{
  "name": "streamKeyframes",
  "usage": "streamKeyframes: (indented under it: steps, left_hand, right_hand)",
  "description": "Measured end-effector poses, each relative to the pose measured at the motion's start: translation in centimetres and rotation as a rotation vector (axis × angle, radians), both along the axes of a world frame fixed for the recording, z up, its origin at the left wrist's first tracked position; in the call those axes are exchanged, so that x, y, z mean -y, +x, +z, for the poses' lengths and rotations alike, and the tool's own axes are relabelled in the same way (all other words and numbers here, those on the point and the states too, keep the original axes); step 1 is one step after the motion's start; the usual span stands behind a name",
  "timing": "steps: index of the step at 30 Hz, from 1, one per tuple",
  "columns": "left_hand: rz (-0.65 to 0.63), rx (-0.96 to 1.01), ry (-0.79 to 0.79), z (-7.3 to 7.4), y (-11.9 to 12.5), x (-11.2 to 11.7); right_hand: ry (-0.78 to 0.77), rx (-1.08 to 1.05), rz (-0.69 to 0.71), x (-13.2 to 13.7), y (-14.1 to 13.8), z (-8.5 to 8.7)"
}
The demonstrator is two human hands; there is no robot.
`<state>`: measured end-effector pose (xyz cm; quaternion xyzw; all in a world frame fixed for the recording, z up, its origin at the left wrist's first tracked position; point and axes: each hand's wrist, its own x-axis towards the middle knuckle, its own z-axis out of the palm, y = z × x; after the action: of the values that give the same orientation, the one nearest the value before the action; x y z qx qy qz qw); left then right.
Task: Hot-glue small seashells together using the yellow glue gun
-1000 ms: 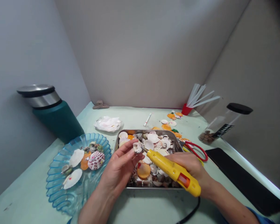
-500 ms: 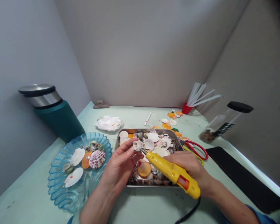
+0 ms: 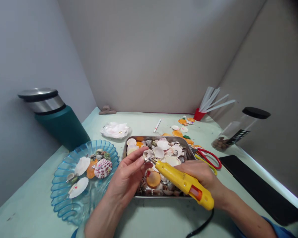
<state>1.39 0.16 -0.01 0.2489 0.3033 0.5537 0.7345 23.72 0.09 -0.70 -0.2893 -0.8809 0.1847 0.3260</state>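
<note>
My left hand (image 3: 127, 178) pinches a small pale shell (image 3: 147, 155) above a metal tray (image 3: 129, 144) full of mixed seashells. My right hand (image 3: 203, 180) grips a yellow glue gun (image 3: 182, 183), and its metal nozzle touches the small shell. A black cord runs from the gun's rear toward me. To the left stands a blue glass plate (image 3: 62, 198) with a few large shells on it, among them a pink spotted one (image 3: 102, 168).
A teal flask (image 3: 56, 117) with a steel lid stands far left. Red-handled scissors (image 3: 207, 158), a black flat slab (image 3: 259, 188), a clear jar (image 3: 238, 130) with a black lid, a red cup of white sticks (image 3: 200, 114), loose shells and crumpled white tissue (image 3: 115, 130) lie around the tray.
Both hands shifted slightly left and away together, keeping the nozzle on the shell. Nothing was picked up or released.
</note>
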Motion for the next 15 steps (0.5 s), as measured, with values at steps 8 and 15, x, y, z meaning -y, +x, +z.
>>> streamKeyframes:
  steps: [8, 15]
  left_hand:
    - [-0.001, 0.007, -0.011, 0.10, -0.07, -0.04]
    - [-0.016, 0.006, -0.019, 0.10, -0.11, 0.12]
  right_hand:
    - [-0.033, 0.003, -0.007, 0.12, 0.00, -0.05]
    - [0.012, 0.024, -0.012, 0.03, 0.05, -0.27]
